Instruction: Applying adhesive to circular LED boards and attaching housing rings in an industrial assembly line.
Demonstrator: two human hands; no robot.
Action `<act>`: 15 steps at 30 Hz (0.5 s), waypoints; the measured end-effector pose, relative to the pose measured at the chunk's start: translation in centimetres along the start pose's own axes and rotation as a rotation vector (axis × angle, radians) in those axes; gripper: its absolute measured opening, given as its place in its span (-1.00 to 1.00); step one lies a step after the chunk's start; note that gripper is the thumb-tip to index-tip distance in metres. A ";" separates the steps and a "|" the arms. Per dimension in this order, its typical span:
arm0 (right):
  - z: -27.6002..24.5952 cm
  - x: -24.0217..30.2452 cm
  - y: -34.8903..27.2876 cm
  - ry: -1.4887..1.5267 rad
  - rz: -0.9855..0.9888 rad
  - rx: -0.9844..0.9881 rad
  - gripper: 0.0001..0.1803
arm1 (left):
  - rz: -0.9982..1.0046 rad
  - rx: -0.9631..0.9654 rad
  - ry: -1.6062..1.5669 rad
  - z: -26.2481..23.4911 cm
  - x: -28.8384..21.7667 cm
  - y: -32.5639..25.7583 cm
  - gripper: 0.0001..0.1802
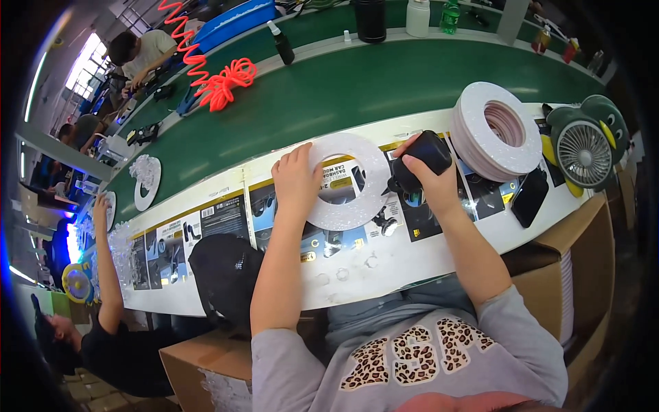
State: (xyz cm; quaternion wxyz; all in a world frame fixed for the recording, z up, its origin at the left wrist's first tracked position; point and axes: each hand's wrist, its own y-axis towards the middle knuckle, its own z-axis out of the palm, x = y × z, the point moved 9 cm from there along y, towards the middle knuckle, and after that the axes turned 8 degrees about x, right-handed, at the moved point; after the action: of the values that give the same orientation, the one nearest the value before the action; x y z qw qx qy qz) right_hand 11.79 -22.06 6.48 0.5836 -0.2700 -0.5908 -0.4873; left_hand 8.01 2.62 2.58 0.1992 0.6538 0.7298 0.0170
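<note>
My left hand point(298, 178) is closed on the left side of a flat white ring point(376, 175), its fingers lying over the rim. The ring rests on the printed sheets covering the white work surface. In my right hand point(439, 185) is a black squeeze bottle point(432, 152) with a narrow tip, tilted so that the tip is at the ring's right edge. Whether the tip touches the ring, I cannot tell. Right of that hand stands a stack of similar white rings point(471, 113). A black phone point(530, 199) lies beside the stack.
A green fan point(583, 147) stands far right. Near my left forearm is a black cap-like item point(226, 275); clear plastic pieces point(121, 247) lie farther left. Across the green belt point(343, 89) are a red coiled hose point(230, 82) and bottles. A co-worker point(123, 350) reaches in at left.
</note>
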 end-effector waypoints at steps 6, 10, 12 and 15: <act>0.4 -1.0 0.0 -0.019 0.065 0.086 -0.83 | -0.008 0.013 0.000 -0.2 -0.3 -0.1 -0.49; 0.6 -1.2 0.0 -0.036 0.084 0.091 -0.83 | -0.015 0.020 0.004 -0.2 -0.2 -0.1 -0.49; 0.6 -1.2 0.1 -0.041 0.084 0.092 -0.84 | -0.012 0.020 0.010 -0.1 0.0 -0.1 -0.48; 0.7 -1.2 0.1 -0.048 0.085 0.103 -0.85 | -0.011 0.020 0.016 -0.1 0.0 -0.1 -0.48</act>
State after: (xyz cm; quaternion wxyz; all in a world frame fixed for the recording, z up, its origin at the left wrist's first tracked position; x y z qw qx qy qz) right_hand 11.80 -21.07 5.45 0.6024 -0.2762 -0.6170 -0.4245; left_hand 7.91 2.61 2.69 0.1867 0.6517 0.7350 0.0140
